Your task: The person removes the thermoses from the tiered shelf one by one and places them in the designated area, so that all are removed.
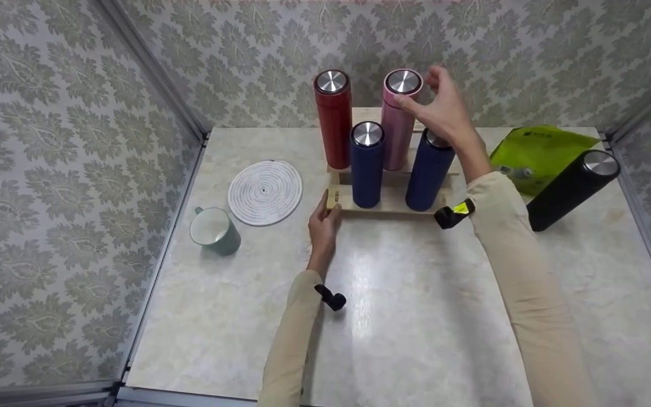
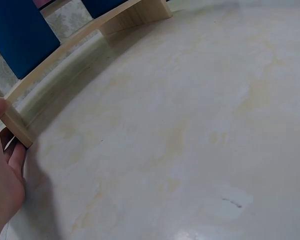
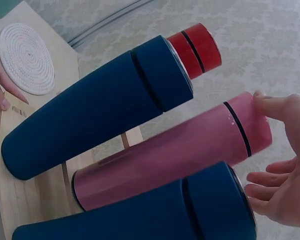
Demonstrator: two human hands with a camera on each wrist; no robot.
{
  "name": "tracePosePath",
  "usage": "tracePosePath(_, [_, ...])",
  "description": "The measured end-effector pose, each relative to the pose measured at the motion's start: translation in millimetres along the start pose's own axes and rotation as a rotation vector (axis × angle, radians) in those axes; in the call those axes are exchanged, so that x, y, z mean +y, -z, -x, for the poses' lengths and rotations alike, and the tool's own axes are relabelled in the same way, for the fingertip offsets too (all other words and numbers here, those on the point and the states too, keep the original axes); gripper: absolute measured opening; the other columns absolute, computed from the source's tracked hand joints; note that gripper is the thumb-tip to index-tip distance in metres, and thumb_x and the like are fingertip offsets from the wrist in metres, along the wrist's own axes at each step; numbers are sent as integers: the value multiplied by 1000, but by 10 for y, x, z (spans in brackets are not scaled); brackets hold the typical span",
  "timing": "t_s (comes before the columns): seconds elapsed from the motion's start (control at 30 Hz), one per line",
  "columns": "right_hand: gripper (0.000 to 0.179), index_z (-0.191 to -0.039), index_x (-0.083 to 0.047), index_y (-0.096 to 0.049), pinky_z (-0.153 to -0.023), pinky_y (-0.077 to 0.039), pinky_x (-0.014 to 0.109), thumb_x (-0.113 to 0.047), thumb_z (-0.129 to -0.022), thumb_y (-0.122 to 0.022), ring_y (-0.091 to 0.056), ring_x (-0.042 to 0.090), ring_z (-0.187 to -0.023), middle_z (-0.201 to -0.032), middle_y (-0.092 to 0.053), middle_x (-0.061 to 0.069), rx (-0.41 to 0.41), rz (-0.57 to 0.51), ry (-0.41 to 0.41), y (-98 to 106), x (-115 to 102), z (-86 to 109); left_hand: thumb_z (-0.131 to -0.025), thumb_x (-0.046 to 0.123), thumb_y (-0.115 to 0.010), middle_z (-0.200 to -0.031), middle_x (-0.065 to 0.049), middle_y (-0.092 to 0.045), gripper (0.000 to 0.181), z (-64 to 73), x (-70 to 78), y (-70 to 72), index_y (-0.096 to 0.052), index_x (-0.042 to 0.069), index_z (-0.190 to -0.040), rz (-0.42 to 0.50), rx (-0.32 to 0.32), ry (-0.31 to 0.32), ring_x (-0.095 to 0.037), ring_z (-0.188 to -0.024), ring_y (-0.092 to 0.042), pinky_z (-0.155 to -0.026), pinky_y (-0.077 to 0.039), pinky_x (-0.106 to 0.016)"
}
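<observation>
A two-tier wooden rack (image 1: 396,208) bears several thermos flasks with steel-topped lids. On its rear tier stand a red flask (image 1: 334,127) and a pink flask (image 1: 396,133); two blue flasks, one on the left (image 1: 367,169) and one on the right (image 1: 428,175), stand in front. My left hand (image 1: 322,232) grips the rack's front left corner, thumb above and fingers at its side. At the pink flask's lid is my right hand (image 1: 443,110). In the right wrist view its thumb (image 3: 272,106) touches the lid, while the other fingers are spread apart from it.
Left of the rack lies a round white woven mat (image 1: 265,193), with a green mug (image 1: 216,232) nearer me. On the right are a green bag (image 1: 546,150) and a black flask (image 1: 571,189). Patterned walls (image 1: 280,62) bound the table.
</observation>
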State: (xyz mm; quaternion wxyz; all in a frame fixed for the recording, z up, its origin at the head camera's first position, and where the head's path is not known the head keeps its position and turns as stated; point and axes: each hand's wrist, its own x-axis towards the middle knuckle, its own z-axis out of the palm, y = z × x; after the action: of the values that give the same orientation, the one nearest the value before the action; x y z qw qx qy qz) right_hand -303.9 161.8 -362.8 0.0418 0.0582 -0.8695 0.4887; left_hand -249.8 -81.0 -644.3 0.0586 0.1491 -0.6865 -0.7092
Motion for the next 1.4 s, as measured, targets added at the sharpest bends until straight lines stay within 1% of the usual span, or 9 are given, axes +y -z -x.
tracePosePath(0.23, [90,-153,1,-32,-119,-40,39,-40,-87,-78,-47,29,-141,-151,-47,20,-13,14,28,-110,-30,-74,-98,27,-66,-160,-7,-42,57,9,-6,-7,-48,25,-152,11,2,10,-18,-144,-44,-115,-44,-37])
tracePosePath(0.47, [74,-142,3,-45,-112,-48,40,-31,-87,-80,-54,30,-132,-143,-54,20,7,42,59,-122,15,-98,-98,27,-66,-161,-3,-41,57,16,-36,-4,-48,24,-152,18,-11,18,-19,-151,-35,-121,-37,-36])
tracePosePath(0.57, [71,-140,4,-47,-108,-50,39,-28,-87,-80,-57,31,-129,-140,-56,21,25,45,90,-99,36,-96,-98,26,-66,-160,-3,-42,56,14,-34,-16,-49,25,-152,9,-12,12,-19,-150,-37,-120,-38,-36])
tracePosePath(0.7, [69,-140,6,-49,-104,-51,36,-27,-87,-80,-59,32,-124,-138,-59,23,56,60,103,-30,59,-91,-99,24,-65,-158,-3,-46,56,11,-26,-20,-48,22,-152,-25,-21,-23,-17,-134,-52,-113,-45,-35])
tracePosePath(0.8, [69,-140,5,-50,-103,-51,35,-27,-87,-79,-60,33,-123,-137,-60,23,79,66,89,45,100,-84,-99,22,-65,-155,-4,-49,56,7,-22,-16,-48,20,-152,-25,-27,-42,-17,-122,-56,-109,-48,-35])
tracePosePath(0.9, [70,-141,3,-49,-103,-51,34,-31,-88,-79,-60,31,-124,-138,-59,21,91,70,66,128,149,-62,-99,21,-65,-156,-4,-49,56,0,-14,-11,-49,21,-152,-13,-23,-37,-16,-134,-53,-115,-44,-35])
tracePosePath(1.03, [70,-142,2,-50,-98,-51,29,-34,-88,-78,-60,30,-121,-138,-60,20,116,68,55,229,219,-25,-99,22,-64,-158,-4,-46,56,-5,-7,-3,-47,19,-153,-9,-20,-32,-20,-147,-42,-120,-39,-36])
tracePosePath(1.2, [68,-140,0,-52,-95,-51,24,-35,-88,-79,-61,24,-118,-136,-61,18,166,48,59,340,292,30,-100,21,-62,-159,-5,-44,57,-9,-18,4,-45,18,-154,-7,-23,-26,-20,-146,-42,-118,-42,-37])
tracePosePath(1.4, [64,-137,-2,-56,-91,-50,18,-34,-87,-79,-60,16,-111,-133,-63,17,284,16,87,463,370,84,-100,23,-63,-158,-5,-46,57,-4,-12,-2,-45,22,-154,21,-29,-5,-17,-141,-48,-114,-46,-36])
